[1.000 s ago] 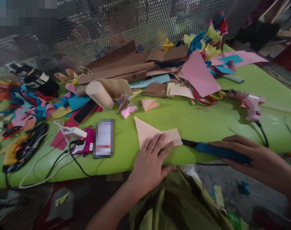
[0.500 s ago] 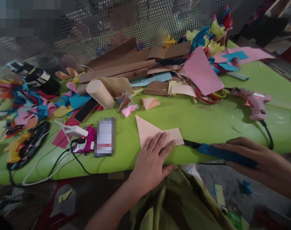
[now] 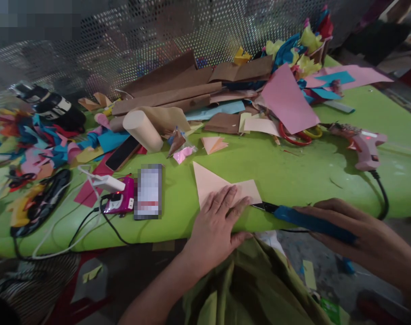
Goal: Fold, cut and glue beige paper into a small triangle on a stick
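Paper point(image 3: 208, 181), seemingly folded, under left hand point(image 3: 214, 225)

1 view, head-worn. Looks forward and steeply down from above the near edge of the desk point(image 3: 313, 176); faces across it to the perforated panel point(image 3: 164, 31) behind. Close range: both hands and forearms large, low in frame, wearer's lap point(image 3: 246, 289) at bottom centre. Floor point(image 3: 289, 257) visible lower right. Desk edge runs slightly tilted, rising to the right. No 2nd view, so no shared area.
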`<state>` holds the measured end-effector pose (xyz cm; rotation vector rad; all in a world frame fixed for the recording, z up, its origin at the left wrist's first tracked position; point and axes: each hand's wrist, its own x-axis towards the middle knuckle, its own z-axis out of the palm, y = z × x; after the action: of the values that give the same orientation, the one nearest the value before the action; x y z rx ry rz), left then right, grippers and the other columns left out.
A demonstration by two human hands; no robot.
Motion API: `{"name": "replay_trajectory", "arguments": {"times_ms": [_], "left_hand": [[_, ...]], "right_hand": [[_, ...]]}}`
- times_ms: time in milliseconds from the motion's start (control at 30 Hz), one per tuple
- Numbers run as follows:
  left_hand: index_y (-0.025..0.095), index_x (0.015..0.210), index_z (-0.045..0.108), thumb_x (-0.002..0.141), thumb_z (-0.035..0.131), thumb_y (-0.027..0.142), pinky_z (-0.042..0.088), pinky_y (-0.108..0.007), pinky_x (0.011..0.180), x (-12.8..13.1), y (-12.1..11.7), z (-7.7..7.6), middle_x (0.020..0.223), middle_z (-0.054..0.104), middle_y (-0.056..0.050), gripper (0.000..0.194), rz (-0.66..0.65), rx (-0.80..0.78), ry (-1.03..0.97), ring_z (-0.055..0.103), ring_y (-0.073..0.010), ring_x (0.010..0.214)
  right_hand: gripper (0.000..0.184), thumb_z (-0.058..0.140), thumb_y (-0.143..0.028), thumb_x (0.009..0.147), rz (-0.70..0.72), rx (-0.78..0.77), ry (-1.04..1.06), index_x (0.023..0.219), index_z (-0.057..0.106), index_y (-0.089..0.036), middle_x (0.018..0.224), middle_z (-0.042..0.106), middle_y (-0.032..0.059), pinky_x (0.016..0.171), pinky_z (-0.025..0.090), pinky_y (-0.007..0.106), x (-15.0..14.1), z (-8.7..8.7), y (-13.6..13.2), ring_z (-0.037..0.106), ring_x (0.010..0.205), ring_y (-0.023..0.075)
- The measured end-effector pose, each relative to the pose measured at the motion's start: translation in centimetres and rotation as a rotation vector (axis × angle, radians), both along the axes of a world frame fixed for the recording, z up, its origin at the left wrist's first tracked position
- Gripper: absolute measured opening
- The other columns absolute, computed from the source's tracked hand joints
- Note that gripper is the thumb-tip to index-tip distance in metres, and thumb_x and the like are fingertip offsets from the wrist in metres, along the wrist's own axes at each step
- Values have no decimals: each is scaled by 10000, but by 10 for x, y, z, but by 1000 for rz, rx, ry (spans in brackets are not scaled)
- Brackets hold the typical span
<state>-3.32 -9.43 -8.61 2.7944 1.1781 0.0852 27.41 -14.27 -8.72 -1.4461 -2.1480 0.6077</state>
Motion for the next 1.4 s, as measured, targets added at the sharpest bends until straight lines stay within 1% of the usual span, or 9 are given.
{"name": "replay_trajectory", "arguments": {"times_ms": [267,433,533,633,767,900,1000,1267,1400], "left_hand": [[253,1588,233,958,384,630,253,-476,1215,0,0,0,1674,220,-84,749,-9,5,12,215,-275,1532],[247,1585,241,959,343,654,252,-489,1221,0,0,2,1662,253,-89,753,-2,-42,-34,205,-268,1539],[205,1547,343,1012,335,537,271,-447,1226,-3,5,12,1645,302,-65,629,2,-124,-63,240,-225,1530],[225,1455,497,1045,333,359,341,-369,1193,-7,18,23,1594,410,-12,462,-12,-188,-110,354,-163,1476],[280,1375,585,1002,374,148,424,-369,1118,-14,41,26,1571,440,35,448,-71,-222,-93,459,-160,1400],[376,1452,478,994,347,103,312,-453,1200,-19,52,19,1594,384,93,549,-118,-250,-47,291,-168,1509],[376,1502,397,1010,323,131,221,-491,1239,-20,52,16,1624,320,89,555,-132,-259,-15,225,-181,1535],[358,1538,338,1015,301,150,173,-493,1256,-18,50,21,1651,261,70,563,-140,-295,34,153,-184,1553],[370,1535,344,1012,314,150,174,-483,1256,-17,49,19,1650,275,66,568,-127,-290,17,153,-182,1552]], "right_hand": [[528,603,-320,900,9,7,-25,1400,533,-475,1019,678,41,649,599,287,-14,3,-1,723,793,217],[480,599,-358,893,-25,-65,-10,1360,572,-468,1050,687,52,669,607,321,-18,-1,-3,730,830,249],[458,585,-367,907,-20,-73,0,1358,578,-448,1068,685,56,695,607,319,-22,-2,-3,728,856,248],[448,589,-348,909,11,-21,-8,1347,581,-437,1049,681,46,684,603,286,-23,-3,-2,729,821,220],[440,564,-362,922,-4,-4,-14,1352,565,-454,1055,671,42,675,606,293,-22,-4,-2,725,827,222],[458,561,-368,926,16,2,-45,1373,534,-463,1055,660,47,662,612,304,-21,-3,-3,723,818,226],[461,566,-348,928,31,9,-48,1378,533,-443,1050,662,50,649,610,285,-24,-2,-3,724,805,217],[464,569,-321,939,78,19,-43,1400,528,-357,1074,655,61,701,596,247,-31,-8,-6,709,846,185],[424,564,-329,945,80,61,-40,1368,560,-324,1049,657,66,671,589,230,-39,-6,-7,708,822,179]]}}
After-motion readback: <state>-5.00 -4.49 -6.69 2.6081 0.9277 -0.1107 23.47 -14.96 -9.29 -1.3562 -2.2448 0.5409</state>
